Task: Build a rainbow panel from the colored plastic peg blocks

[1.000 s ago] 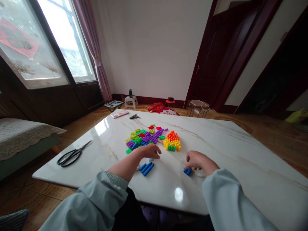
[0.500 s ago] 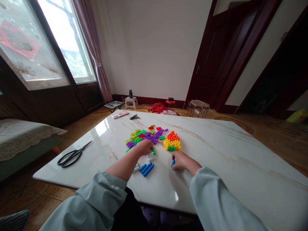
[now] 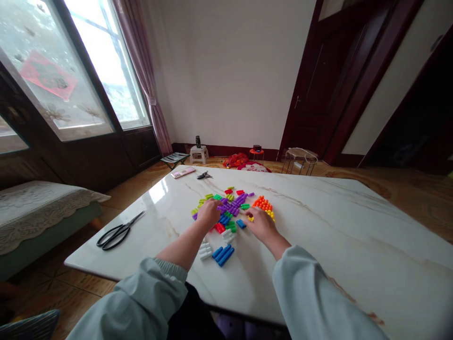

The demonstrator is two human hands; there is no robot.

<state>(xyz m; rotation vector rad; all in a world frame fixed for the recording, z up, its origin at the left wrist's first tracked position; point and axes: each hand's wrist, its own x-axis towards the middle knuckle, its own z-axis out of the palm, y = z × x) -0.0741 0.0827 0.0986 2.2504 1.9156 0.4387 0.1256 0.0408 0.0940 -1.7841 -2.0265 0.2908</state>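
Left hand (image 3: 208, 214) over the multicoloured pile of small plastic cylinders (image 3: 233, 206), grip impossible to tell; right hand (image 3: 262, 225), fingers parted, right beside short blue plastic cylinders (image 3: 241, 224)!

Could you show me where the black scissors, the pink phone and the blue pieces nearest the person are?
Black scissors (image 3: 127, 226): head view, near the pivot.
Pink phone (image 3: 183, 173): head view, middle of its upper face.
Blue pieces (image 3: 225, 258): head view, side of one piece.

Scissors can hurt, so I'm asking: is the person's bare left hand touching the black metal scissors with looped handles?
Apart. The head view shows glossy white tabletop between the left hand and the scissors.
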